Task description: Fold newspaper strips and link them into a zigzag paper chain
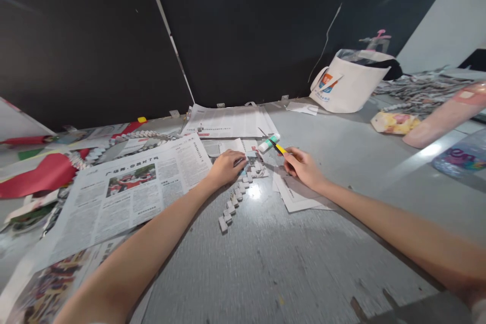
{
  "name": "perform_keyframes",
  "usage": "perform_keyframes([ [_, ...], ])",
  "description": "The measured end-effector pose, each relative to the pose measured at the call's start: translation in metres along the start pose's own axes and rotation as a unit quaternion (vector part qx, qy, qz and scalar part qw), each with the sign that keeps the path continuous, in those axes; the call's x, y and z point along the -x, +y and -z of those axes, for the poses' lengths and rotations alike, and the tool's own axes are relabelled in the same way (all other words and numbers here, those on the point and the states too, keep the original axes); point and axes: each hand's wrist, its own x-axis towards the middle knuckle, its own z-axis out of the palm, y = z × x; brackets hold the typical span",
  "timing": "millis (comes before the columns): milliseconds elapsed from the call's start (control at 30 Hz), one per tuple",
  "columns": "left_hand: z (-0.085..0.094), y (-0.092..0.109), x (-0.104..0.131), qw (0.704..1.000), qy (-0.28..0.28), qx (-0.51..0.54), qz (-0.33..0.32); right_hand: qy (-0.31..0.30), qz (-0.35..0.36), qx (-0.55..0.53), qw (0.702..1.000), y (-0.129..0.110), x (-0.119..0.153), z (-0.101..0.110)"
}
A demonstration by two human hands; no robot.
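My left hand (227, 168) lies low over the table, fingers stretched toward small folded paper pieces (258, 166); whether its fingertips pinch any of them is hard to see. Beside it, a zigzag chain of folded newspaper (231, 206) runs down toward me. In my right hand (300, 166) is a yellow and black utility knife (280, 149), its thin dark blade pointing away to the left. Just beyond the knife lies a green and white glue stick (269, 143). Beneath my right hand are loose printed sheets (298, 197).
Newspaper sheets (132, 192) spread across the left, with red paper (38, 174) beyond. Another sheet (231, 121) lies by the dark wall panel (266, 35). To the right stand a white bag (349, 83), a pink cylindrical item (444, 116) and a plastic bottle (461, 154), with heaped paper strips (413, 91).
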Motion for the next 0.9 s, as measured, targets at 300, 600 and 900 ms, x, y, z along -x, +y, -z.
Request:
perform_keyframes([
  [300, 0.0022, -0.0046, -0.0015, 0.996, -0.026, -0.080, 0.043, 0.028, 0.046, 0.126, 0.991, 0.0004, 0.0030, 0.0009],
  [600, 0.0037, -0.0003, 0.0000, 0.990, -0.028, -0.098, 0.096, 0.026, 0.065, 0.174, 0.982, -0.0025, 0.0054, 0.0003],
  [900, -0.0002, -0.0044, -0.0005, 0.990, -0.048, -0.111, 0.069, 0.016, 0.071, 0.178, 0.981, 0.0039, 0.0037, 0.0023],
])
